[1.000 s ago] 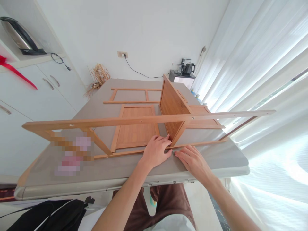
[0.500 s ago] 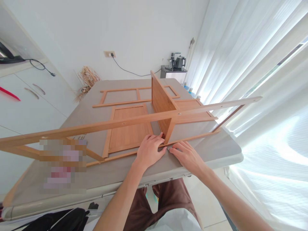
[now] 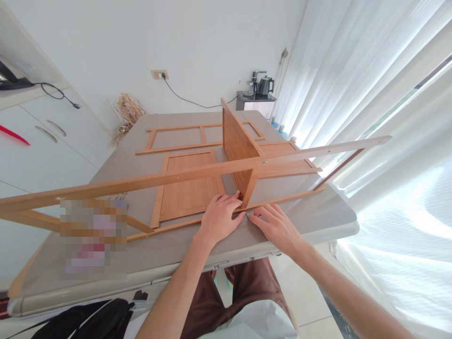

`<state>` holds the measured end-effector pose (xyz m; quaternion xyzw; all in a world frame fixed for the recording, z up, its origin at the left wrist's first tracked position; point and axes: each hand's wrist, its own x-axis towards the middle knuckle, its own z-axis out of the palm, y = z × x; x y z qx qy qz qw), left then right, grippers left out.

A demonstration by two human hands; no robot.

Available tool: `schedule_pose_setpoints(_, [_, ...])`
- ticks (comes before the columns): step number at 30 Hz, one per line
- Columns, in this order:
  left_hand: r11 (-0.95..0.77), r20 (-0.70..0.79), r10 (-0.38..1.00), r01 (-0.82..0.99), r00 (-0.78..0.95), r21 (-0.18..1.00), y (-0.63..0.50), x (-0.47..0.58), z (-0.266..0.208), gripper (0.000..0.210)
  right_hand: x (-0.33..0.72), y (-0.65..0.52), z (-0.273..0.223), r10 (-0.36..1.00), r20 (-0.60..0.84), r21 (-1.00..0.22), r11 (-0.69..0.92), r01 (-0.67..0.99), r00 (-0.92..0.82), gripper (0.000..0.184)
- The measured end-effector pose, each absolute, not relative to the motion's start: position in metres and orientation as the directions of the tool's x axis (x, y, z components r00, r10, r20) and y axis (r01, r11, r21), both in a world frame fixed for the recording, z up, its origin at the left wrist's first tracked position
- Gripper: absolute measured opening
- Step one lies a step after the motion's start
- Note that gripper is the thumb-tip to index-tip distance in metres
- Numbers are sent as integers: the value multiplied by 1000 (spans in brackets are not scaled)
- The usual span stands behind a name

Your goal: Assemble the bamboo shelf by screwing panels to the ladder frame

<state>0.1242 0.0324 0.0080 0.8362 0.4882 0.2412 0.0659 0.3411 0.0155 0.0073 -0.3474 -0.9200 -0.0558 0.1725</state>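
clamped left hand [image 3: 221,219] on lower rail of edge-standing wooden frame [image 3: 212,170] at its joint with upright panel [image 3: 239,147], center of picture. pinched thin metal piece [image 3: 246,215], too small to identify, in right hand [image 3: 277,228], just beside left thumb. saw flat panel [image 3: 190,188] on table [image 3: 328,212], center-left.

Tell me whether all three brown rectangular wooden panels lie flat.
No, the middle brown wooden panel stands upright between the flat left panel and right panel.

dried stalks [image 3: 127,113] — near wall [image 3: 201,37] | black kettle [image 3: 264,86] — on stand [image 3: 254,109] | white curtains [image 3: 339,61]
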Motion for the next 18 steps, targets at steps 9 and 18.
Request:
schedule_pose_setpoints(9, [-519,358,843,782,401,346,32,124,7,10,338,17,15,576,370,72,764,641,-729,24])
schedule_pose_setpoints(18, [-523,361,841,779,403,347,32,123,6,11,340,20,10,593,353,42,763,645,-724,23])
